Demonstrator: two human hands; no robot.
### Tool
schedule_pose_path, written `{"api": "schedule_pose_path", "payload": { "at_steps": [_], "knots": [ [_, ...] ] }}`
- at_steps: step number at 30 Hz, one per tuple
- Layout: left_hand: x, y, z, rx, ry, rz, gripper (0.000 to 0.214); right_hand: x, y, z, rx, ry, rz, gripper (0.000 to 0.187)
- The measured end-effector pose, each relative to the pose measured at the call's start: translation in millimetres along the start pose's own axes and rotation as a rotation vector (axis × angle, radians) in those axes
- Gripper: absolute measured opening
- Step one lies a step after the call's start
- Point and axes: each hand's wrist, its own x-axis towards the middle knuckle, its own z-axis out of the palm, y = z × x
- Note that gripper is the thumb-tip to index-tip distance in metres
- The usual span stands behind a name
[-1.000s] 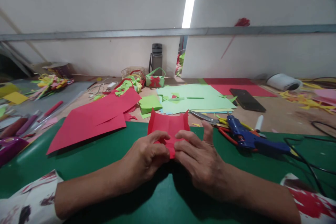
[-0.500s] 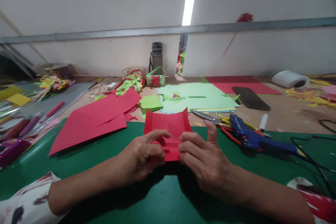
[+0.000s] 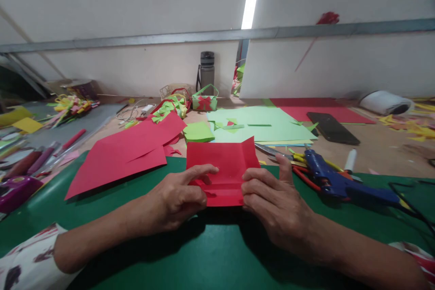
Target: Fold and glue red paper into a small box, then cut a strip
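Observation:
A creased piece of red paper (image 3: 222,158) is held between my two hands, just above the green mat (image 3: 224,253). My left hand (image 3: 185,195) pinches its left side near the front, with the index finger stretched over the paper. My right hand (image 3: 272,199) grips the right edge, its index finger raised. Fold lines run across the front part, and the right side stands up in a flap. The left side lies flatter. Fingertips under the paper are hidden.
Red sheets (image 3: 125,158) lie to the left. A blue glue gun (image 3: 340,181) and scissors (image 3: 272,150) lie on the right. Behind are pale green sheets (image 3: 258,122), a phone (image 3: 333,128), a small green paper basket (image 3: 204,102) and a grey bottle (image 3: 207,72).
My hands have moved apart, and the red paper has opened wider. Its left flap, upright before, now lies flatter. The whole view has shifted slightly.

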Motion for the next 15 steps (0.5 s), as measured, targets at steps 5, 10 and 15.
{"api": "schedule_pose_path", "payload": {
  "at_steps": [5, 10, 15],
  "knots": [
    [2, 3, -1.8, -0.038, 0.002, -0.015, 0.012, 0, 2, 1, -0.001, -0.01, -0.008, 0.021],
    [0, -5, 3.9, 0.0, 0.021, -0.006, 0.013, -1, 3, 5, -0.004, -0.008, -0.011, 0.02],
    [1, -5, 4.3, 0.185, 0.045, 0.008, 0.015, 2, 2, 8, -0.052, 0.046, -0.012, 0.022]
  ]
}}
